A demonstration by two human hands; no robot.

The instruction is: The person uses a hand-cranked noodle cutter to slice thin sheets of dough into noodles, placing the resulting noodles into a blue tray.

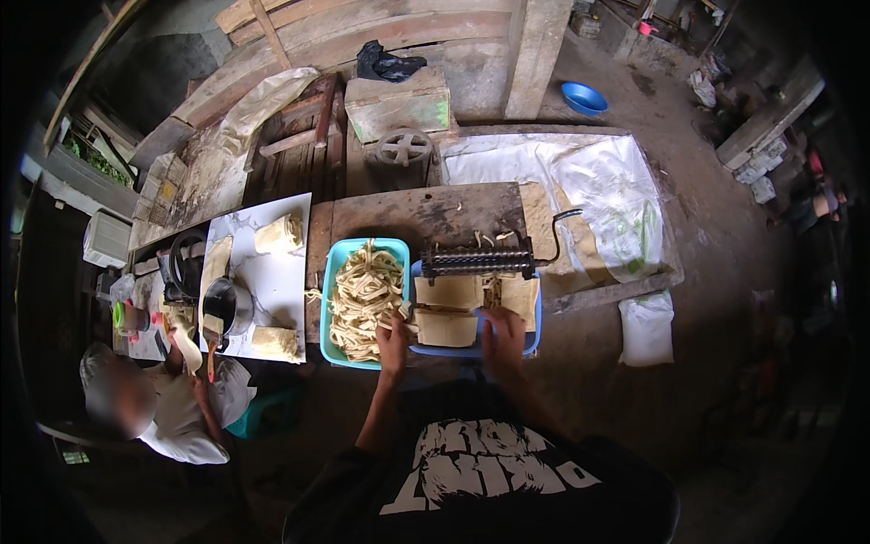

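Note:
My left hand (393,342) grips the left edge of a pale dough sheet (446,327) lying in a blue tray (535,331). My right hand (503,340) holds the same sheet stack at its right side. Behind the sheets stands a hand-cranked cutting roller (478,261) with a crank handle (562,227) on the right. Left of my left hand, a teal tub (337,272) is heaped with cut dough strips (364,299).
Another person (163,399) sits at the left, working with a brush (211,340) near a dark pot (228,304) on a white board (281,281) with dough pieces. A white plastic sheet (580,181), a white sack (647,326) and a blue bowl (584,98) lie beyond.

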